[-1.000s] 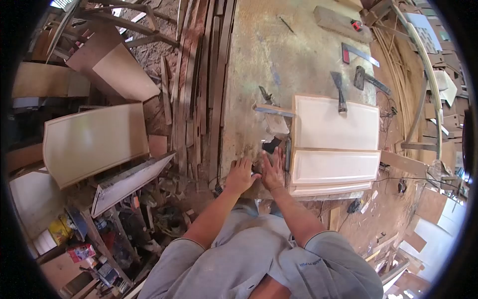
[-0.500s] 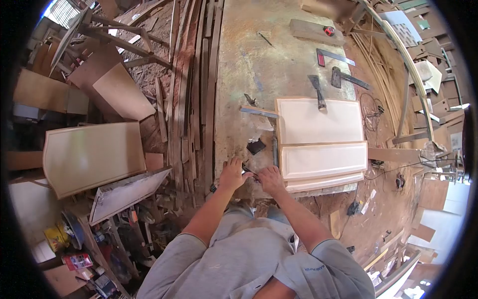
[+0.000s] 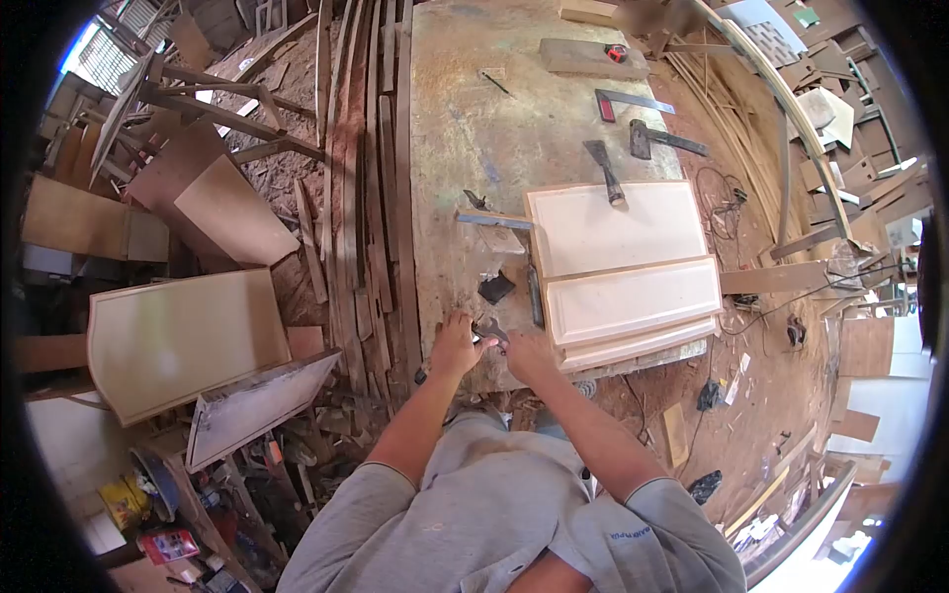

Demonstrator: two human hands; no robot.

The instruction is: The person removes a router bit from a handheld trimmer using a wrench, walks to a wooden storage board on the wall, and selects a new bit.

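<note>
Near the front edge of the worktable, my left hand is closed around a small dark metal tool. My right hand has its fingers wrapped on the other end of the same tool, which looks like a wrench. Just beyond the hands lies a black square piece. To the right rest white panels with wooden edges, and a scraper lies on the upper one. A metal-faced strip touches the panels' left side.
A hammer, a try square and a red tape measure on a wood block lie farther back. Long boards line the table's left side. Curved panels lean at left; cables lie at right.
The view has shifted, so the table appears farther left. My hands have drawn back from the black piece; the right hand's fingers, spread earlier, have closed on the metal tool.
</note>
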